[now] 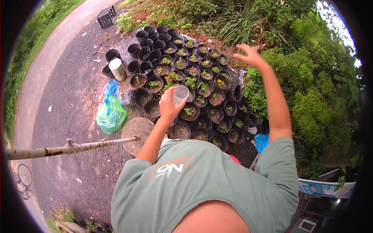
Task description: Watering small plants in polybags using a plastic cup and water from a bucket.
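Observation:
My left hand grips a clear plastic cup by its sides, above several rows of black plastic pots. Many pots hold soil and small green seedlings, such as the potted seedling just below the cup. One pot has a yellow flower, another a pink one. My right hand is raised at the upper right with its fingers apart, holding nothing, near the shrubs. Black pots without visible plants stand at the upper left of the group.
A whitish cylindrical container stands beside black pots at the left. Nearby lie a green plastic bag and a blue one. A rusty pole rises from a round concrete base. A black crate lies on the paving; shrubs border the right.

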`<control>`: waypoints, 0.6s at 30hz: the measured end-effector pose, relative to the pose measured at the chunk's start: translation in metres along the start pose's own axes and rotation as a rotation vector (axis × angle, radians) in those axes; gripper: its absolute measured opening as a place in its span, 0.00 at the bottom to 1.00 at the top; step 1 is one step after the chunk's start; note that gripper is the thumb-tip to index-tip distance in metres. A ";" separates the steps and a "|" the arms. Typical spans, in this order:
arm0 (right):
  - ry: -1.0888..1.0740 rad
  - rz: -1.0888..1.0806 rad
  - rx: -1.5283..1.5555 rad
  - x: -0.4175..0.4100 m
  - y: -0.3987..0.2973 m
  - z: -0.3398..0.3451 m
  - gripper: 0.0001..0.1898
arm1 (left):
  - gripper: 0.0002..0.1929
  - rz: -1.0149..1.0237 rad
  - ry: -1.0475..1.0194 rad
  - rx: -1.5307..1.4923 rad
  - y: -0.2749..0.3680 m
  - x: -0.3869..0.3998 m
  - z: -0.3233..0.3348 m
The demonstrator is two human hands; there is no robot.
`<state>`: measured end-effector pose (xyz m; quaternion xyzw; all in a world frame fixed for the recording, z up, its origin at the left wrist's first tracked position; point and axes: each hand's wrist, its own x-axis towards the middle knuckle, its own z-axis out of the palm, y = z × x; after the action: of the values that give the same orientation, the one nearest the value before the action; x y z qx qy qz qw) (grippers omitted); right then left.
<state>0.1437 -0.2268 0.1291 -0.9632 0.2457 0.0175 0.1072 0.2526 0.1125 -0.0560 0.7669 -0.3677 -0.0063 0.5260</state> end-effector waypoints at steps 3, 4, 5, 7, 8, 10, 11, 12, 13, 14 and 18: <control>-0.012 0.016 0.330 -0.029 -0.014 0.056 0.32 | 0.32 0.028 -0.064 0.090 0.008 -0.001 0.002; -0.115 0.101 0.499 -0.040 -0.020 0.076 0.29 | 0.32 0.075 -0.101 0.145 0.012 -0.002 0.003; -0.090 0.093 0.582 -0.050 -0.028 0.097 0.26 | 0.32 0.122 -0.146 0.199 0.017 -0.002 0.004; -0.214 0.232 0.897 -0.068 -0.042 0.132 0.22 | 0.30 0.187 -0.203 0.220 0.026 -0.003 0.007; -0.226 0.326 1.087 -0.076 -0.050 0.151 0.20 | 0.30 0.244 -0.204 0.235 0.032 -0.003 0.008; -0.236 0.447 1.430 -0.093 -0.066 0.185 0.19 | 0.31 0.306 -0.221 0.252 0.041 -0.002 0.012; -0.249 0.512 1.517 -0.100 -0.073 0.200 0.19 | 0.31 0.367 -0.233 0.265 0.046 -0.001 0.015; -0.246 0.518 1.630 -0.105 -0.080 0.212 0.20 | 0.31 0.425 -0.256 0.277 0.050 0.000 0.017; -0.237 0.577 1.725 -0.109 -0.086 0.223 0.20 | 0.31 0.438 -0.250 0.275 0.053 0.001 0.019; -0.222 0.579 1.828 -0.113 -0.090 0.230 0.20 | 0.32 0.480 -0.263 0.291 0.056 0.002 0.022; -0.137 0.590 2.064 -0.119 -0.098 0.244 0.19 | 0.32 0.579 -0.278 0.295 0.065 0.004 0.030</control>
<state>0.0908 -0.0347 -0.0794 -0.3072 0.3582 -0.1193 0.8735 0.2071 0.0748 -0.0150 0.6903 -0.6351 0.0920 0.3341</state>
